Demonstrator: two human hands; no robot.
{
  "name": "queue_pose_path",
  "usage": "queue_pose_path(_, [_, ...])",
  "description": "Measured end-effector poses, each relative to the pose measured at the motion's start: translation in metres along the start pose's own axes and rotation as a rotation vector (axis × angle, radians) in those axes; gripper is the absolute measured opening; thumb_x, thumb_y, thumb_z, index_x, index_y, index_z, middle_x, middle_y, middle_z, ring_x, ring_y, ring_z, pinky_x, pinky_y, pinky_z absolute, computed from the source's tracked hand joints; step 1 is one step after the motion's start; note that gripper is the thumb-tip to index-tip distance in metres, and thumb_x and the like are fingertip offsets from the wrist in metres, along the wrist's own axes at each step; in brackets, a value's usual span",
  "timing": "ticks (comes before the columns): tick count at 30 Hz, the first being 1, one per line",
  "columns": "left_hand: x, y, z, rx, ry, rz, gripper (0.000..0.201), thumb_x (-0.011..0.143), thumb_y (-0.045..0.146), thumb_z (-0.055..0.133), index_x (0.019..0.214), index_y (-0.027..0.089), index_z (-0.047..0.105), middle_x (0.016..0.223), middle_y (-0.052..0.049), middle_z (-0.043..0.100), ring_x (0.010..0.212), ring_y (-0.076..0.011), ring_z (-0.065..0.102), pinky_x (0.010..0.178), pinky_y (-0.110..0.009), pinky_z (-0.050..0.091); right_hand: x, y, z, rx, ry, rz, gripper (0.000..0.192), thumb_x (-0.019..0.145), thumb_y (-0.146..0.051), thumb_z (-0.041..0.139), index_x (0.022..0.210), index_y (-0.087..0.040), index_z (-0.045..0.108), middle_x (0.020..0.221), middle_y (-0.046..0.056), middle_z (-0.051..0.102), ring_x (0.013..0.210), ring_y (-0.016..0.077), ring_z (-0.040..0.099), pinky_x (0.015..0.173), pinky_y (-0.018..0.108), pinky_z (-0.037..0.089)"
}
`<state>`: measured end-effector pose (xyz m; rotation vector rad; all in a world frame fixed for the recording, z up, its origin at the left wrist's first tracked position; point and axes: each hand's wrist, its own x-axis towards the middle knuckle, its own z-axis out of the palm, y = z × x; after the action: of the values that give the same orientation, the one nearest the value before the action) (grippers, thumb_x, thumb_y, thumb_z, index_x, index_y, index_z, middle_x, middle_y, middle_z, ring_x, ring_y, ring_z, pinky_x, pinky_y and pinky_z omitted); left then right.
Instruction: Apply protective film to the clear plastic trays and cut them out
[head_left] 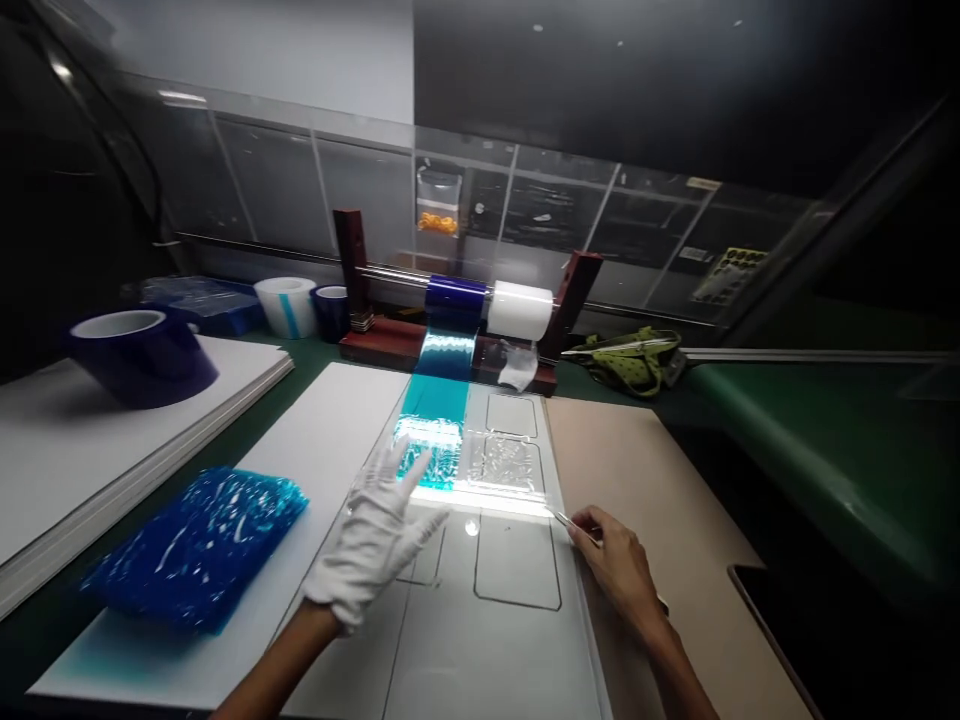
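My left hand (pixel 371 540), in a white glove, is spread with fingers apart over the lower left end of a strip of blue film (pixel 435 400). Whether the fingertips touch the film I cannot tell. The strip runs down from a dark blue roll (pixel 455 298). My right hand (pixel 619 560), bare, pinches a thin silver tool (pixel 561 518), possibly tweezers or a knife. Its tip lies at the right edge of the white board (pixel 517 640), which is marked with rounded rectangles. Clear film (pixel 510 462) lies beside the blue strip.
A wooden stand (pixel 349 270) carries the blue roll and a white roll (pixel 521 310). On the left are a crumpled blue film bundle (pixel 202 545) and a large blue tape roll (pixel 142 355). A green pouch (pixel 634 360) sits behind a tan board (pixel 622 450); a dark device (pixel 780 630) is at lower right.
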<state>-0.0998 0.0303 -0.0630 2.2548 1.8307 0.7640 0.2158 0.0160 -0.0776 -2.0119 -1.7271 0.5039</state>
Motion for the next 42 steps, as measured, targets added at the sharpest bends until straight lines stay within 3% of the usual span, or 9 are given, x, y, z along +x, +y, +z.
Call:
queue_pose_path(4, [0.047, 0.035, 0.061, 0.047, -0.221, 0.216, 0.082, 0.080, 0.065, 0.053, 0.148, 0.027, 0.027, 0.156, -0.009, 0.026, 0.146, -0.0336, 0.011, 0.117, -0.053, 0.015, 0.023, 0.007, -0.003, -0.050, -0.019, 0.004, 0.014, 0.082, -0.027, 0.051, 0.076, -0.022, 0.063, 0.084, 0.004, 0.070, 0.081, 0.0224, 0.064, 0.068, 0.029, 0.041])
queue_pose_path(7, [0.074, 0.050, 0.085, 0.043, -0.286, 0.309, 0.095, 0.069, 0.069, 0.062, 0.146, 0.021, 0.033, 0.154, -0.014, 0.029, 0.143, -0.0370, 0.019, 0.117, -0.052, 0.019, 0.032, 0.009, 0.000, -0.051, -0.049, -0.007, 0.013, 0.081, -0.022, 0.052, 0.077, -0.022, 0.064, 0.084, 0.003, 0.070, 0.082, 0.0209, 0.065, 0.069, 0.028, 0.040])
queue_pose_path(12, [0.091, 0.061, 0.094, 0.059, -0.320, 0.390, 0.093, 0.061, 0.068, 0.070, 0.136, 0.018, 0.045, 0.137, -0.015, 0.050, 0.131, -0.0363, 0.040, 0.113, -0.050, 0.027, 0.044, 0.002, 0.008, -0.001, -0.079, -0.033, 0.011, 0.080, -0.018, 0.055, 0.079, -0.020, 0.065, 0.085, 0.004, 0.070, 0.082, 0.0195, 0.063, 0.071, 0.027, 0.039])
queue_pose_path(17, [0.089, 0.056, 0.094, 0.102, -0.267, 0.411, 0.084, 0.063, 0.066, 0.070, 0.131, 0.023, 0.046, 0.133, -0.010, 0.053, 0.124, -0.0312, 0.046, 0.110, -0.046, 0.033, 0.052, 0.000, 0.011, 0.139, -0.123, -0.054, 0.011, 0.080, -0.024, 0.056, 0.075, -0.020, 0.064, 0.080, 0.002, 0.070, 0.077, 0.0170, 0.063, 0.069, 0.025, 0.043])
queue_pose_path(22, [0.092, 0.050, 0.103, 0.216, -0.174, 0.428, 0.028, 0.092, 0.025, 0.044, 0.117, 0.018, 0.054, 0.115, -0.011, 0.063, 0.104, -0.0239, 0.059, 0.093, -0.041, 0.047, 0.054, 0.014, 0.008, 0.245, -0.163, -0.073, 0.017, 0.082, -0.035, 0.056, 0.078, -0.021, 0.064, 0.077, 0.000, 0.070, 0.069, 0.0145, 0.065, 0.061, 0.021, 0.048])
queue_pose_path(24, [0.090, 0.051, 0.105, 0.275, -0.132, 0.458, 0.028, 0.091, 0.013, 0.037, 0.111, 0.016, 0.057, 0.105, -0.010, 0.066, 0.095, -0.0230, 0.063, 0.087, -0.040, 0.050, 0.052, 0.025, 0.004, 0.226, -0.121, -0.072, 0.016, 0.080, -0.035, 0.056, 0.080, -0.021, 0.063, 0.079, 0.000, 0.070, 0.071, 0.0153, 0.065, 0.063, 0.022, 0.049])
queue_pose_path(29, [0.053, 0.063, 0.096, 0.367, 0.020, 0.580, 0.068, 0.076, -0.011, 0.032, 0.137, 0.017, 0.039, 0.136, -0.011, 0.055, 0.123, -0.0213, 0.053, 0.104, -0.038, 0.044, 0.037, 0.063, -0.013, 0.053, 0.122, 0.002, 0.021, 0.083, -0.030, 0.046, 0.091, -0.020, 0.063, 0.097, 0.009, 0.068, 0.092, 0.0273, 0.064, 0.075, 0.038, 0.047])
queue_pose_path(34, [-0.015, 0.076, 0.083, 0.421, 0.245, 0.635, 0.094, 0.069, -0.015, 0.030, 0.151, 0.016, -0.003, 0.127, -0.006, 0.063, 0.115, -0.0147, 0.060, 0.097, -0.028, 0.047, 0.004, 0.093, -0.033, -0.046, 0.239, 0.019, 0.031, 0.084, -0.030, 0.043, 0.105, -0.017, 0.062, 0.109, 0.014, 0.066, 0.103, 0.0325, 0.060, 0.083, 0.045, 0.046])
queue_pose_path(42, [-0.127, 0.075, 0.092, 0.380, 0.175, 0.618, 0.072, 0.088, 0.015, 0.033, 0.151, 0.016, -0.001, 0.123, -0.001, 0.066, 0.109, -0.0179, 0.063, 0.086, -0.033, 0.054, -0.070, 0.086, -0.067, -0.048, 0.239, -0.052, 0.025, 0.088, -0.035, 0.046, 0.103, -0.023, 0.062, 0.107, 0.006, 0.066, 0.098, 0.0233, 0.064, 0.081, 0.036, 0.051])
